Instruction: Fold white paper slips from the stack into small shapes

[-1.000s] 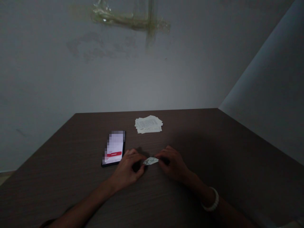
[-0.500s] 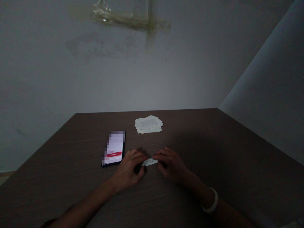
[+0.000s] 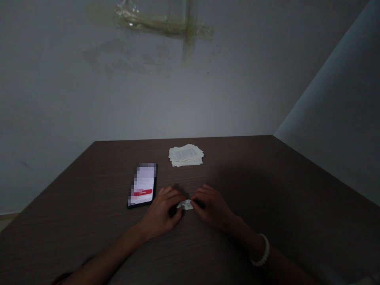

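A small piece of white paper (image 3: pixel 187 204) lies low over the table between my hands, its surface creased. My left hand (image 3: pixel 164 209) grips its left end between thumb and fingers. On the other side, my right hand (image 3: pixel 212 206) pinches the right end, the thumb and forefinger close together. The fingertips cover both ends of the paper. A pale bracelet circles my right wrist. Beyond the hands sits a loose stack of printed paper pieces (image 3: pixel 186 154).
A phone (image 3: pixel 142 185) with a lit screen lies left of the stack, close to my left hand. The dark wooden table (image 3: pixel 97 170) meets a grey wall (image 3: pixel 237 91) at its far edge. Brownish tape (image 3: pixel 166 28) sticks to the wall.
My right thumb has risen to the forefinger and closed on the paper's right end. Less of the paper shows between the hands. The left hand has hardly moved.
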A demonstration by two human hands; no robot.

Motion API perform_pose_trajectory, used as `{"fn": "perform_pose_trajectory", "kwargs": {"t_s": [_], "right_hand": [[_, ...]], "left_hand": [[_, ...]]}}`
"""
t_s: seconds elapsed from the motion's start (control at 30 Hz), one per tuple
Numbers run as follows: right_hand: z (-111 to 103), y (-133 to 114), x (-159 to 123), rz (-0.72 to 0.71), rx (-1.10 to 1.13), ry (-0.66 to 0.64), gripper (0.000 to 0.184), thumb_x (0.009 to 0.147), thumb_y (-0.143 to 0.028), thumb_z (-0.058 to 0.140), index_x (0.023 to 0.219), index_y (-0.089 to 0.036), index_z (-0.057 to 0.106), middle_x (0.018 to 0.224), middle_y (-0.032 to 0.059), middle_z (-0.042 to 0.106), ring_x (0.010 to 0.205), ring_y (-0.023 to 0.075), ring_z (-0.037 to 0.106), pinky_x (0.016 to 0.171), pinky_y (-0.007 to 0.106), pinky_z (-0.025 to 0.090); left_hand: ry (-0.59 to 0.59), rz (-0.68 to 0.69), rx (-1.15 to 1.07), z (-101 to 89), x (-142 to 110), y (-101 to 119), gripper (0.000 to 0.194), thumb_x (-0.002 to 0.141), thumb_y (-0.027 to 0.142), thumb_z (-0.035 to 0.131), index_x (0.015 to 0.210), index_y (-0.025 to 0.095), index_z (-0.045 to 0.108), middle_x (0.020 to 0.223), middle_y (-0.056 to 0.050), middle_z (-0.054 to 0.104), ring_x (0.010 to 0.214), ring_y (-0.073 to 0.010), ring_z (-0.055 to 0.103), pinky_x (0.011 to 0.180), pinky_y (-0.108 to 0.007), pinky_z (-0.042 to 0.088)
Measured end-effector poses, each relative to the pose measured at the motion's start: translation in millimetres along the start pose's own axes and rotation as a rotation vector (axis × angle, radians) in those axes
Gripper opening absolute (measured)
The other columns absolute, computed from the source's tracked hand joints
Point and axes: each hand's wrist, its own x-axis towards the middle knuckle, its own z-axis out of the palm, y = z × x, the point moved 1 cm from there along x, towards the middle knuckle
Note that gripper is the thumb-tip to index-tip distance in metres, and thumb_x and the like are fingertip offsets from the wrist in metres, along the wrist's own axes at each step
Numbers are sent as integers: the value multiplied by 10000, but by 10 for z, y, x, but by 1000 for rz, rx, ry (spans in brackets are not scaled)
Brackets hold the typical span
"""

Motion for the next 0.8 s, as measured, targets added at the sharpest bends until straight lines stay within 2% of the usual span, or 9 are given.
{"fn": "perform_pose_trajectory", "kwargs": {"t_s": [0.3,0.43,0.57,0.8], "right_hand": [[-13,-49,5,-44,-188,31,77,841,-172,592,766,-184,595,764,19,624,788,176,524,751,293,397],[-7,-44,0,-96,-255,45,87,844,-182,598,757,-189,592,750,14,613,781,177,515,726,293,388],[-3,-4,-5,-157,-288,31,77,863,-184,592,786,-193,595,765,9,615,792,175,511,733,298,383],[-31,81,-41,-250,-262,-61,64,882,-169,591,835,-209,609,827,1,630,780,162,506,706,286,378]], "left_hand": [[-19,-8,15,-16,14,47,158,898,277,533,994,207,637,937,-45,635,921,-231,536,825,-408,401],[8,8,31,4,2,21,177,913,225,493,1012,201,638,944,-52,631,915,-223,530,810,-393,400],[43,34,63,38,-5,-22,170,866,163,505,953,187,650,899,-54,629,881,-222,523,779,-377,400],[-2,77,122,47,-26,8,202,813,107,499,935,181,642,888,-55,633,864,-228,510,759,-378,382]]}}
